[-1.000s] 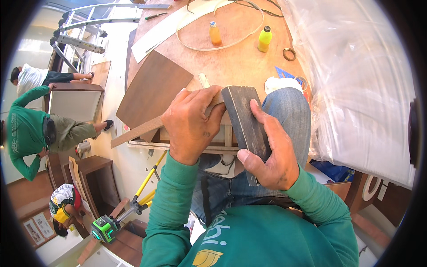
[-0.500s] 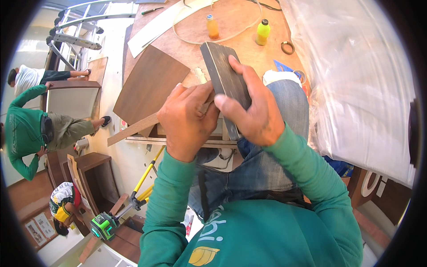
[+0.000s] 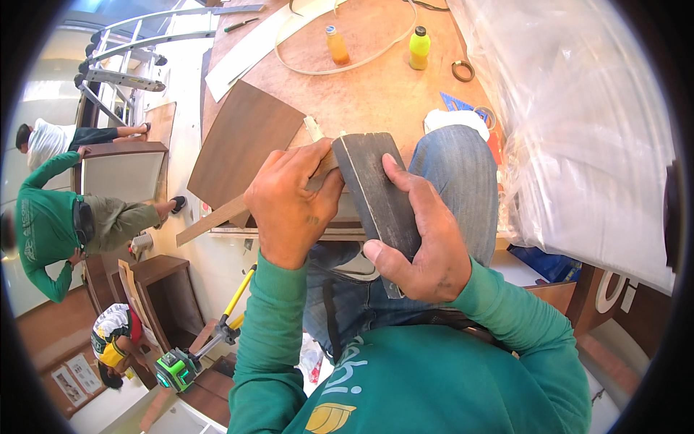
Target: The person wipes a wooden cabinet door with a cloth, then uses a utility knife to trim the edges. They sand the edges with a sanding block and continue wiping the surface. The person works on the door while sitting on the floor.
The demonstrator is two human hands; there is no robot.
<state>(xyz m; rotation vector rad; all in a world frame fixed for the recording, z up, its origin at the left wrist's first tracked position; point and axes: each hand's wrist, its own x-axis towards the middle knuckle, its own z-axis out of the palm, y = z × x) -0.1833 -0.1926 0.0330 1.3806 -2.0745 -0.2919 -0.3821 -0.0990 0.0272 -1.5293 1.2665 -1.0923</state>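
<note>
My left hand [image 3: 293, 206] is closed round a thin brown wood strip [image 3: 217, 219], whose long end slants down to the left. My right hand [image 3: 426, 242] grips a dark grey sanding block [image 3: 377, 192], thumb on one side and fingers on the other. The block's far left edge meets the strip's end beside my left fingers. It is tilted, its lower end toward my body. Part of the strip lies hidden behind my left hand. Just beyond sits a flat brown wood panel [image 3: 246, 141] on the worktable [image 3: 376, 94].
Two bottles, one orange [image 3: 337, 45] and one yellow [image 3: 419, 48], stand on the table near a tape roll [image 3: 463, 70] and a blue square [image 3: 455, 103]. Plastic sheeting [image 3: 578, 145] hangs at right. A green laser level [image 3: 176, 369] on a tripod, a ladder [image 3: 123, 76] and several people occupy the left.
My right hand has drawn the sanding block down toward my body along the strip's end. My left hand still holds the strip and has shifted slightly left.
</note>
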